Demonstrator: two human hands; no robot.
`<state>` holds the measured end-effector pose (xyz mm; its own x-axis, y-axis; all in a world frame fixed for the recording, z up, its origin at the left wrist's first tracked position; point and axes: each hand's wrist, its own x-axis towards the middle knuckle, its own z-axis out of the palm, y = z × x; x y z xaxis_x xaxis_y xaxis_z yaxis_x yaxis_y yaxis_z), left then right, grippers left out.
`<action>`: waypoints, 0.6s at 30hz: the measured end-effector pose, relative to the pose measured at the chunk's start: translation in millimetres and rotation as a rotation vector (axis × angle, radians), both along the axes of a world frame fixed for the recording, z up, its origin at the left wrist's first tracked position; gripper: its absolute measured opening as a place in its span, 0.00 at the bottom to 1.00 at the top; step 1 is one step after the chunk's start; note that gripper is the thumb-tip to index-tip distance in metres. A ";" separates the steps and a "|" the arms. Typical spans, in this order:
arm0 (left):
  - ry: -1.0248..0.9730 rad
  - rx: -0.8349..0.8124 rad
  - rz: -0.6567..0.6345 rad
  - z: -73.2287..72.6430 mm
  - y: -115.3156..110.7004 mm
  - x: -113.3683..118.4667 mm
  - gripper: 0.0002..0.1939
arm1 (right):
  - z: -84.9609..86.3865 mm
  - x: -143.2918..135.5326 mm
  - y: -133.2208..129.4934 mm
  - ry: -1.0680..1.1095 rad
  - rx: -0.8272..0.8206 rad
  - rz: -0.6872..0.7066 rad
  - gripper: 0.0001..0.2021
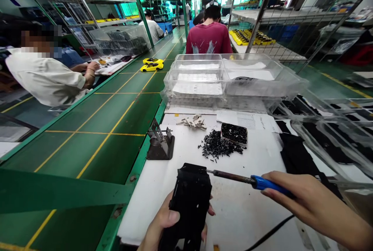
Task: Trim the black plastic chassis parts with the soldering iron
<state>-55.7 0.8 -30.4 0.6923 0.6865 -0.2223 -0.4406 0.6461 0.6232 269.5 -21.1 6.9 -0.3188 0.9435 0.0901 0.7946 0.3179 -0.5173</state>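
Grips the black part in the left hand over the near bench, apparently to steady it; clasps the iron by its handle in the right hand, tip at or beside the part's far right corner, likely avoiding heat.

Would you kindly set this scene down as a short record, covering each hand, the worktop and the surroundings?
Left hand: grips a long black part
Right hand: holds a blue-handled iron
Iron tip: at the part's upper right edge; contact unclear
Worktop: heap of small black pieces beside a filled small tray; white pieces; metal stand
Beyond: stacked clear trays
Left side: green conveyor with yellow toy car bodies
Others: co-workers, one in a red shirt
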 end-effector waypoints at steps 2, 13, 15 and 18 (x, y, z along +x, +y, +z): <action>-0.011 0.011 0.033 -1.1 -1.4 -3.7 0.32 | 2.5 0.6 1.0 -0.009 -0.033 0.036 0.11; 0.169 0.037 0.056 19.0 -3.2 -23.3 0.35 | -0.9 -10.7 6.3 -0.104 -0.097 0.054 0.12; 0.178 0.038 0.058 20.3 -3.3 -24.1 0.36 | 0.4 -12.2 6.6 -0.111 -0.103 0.056 0.12; 0.190 0.043 0.063 20.3 -3.4 -24.1 0.38 | 3.5 -14.0 6.9 -0.103 -0.124 0.052 0.12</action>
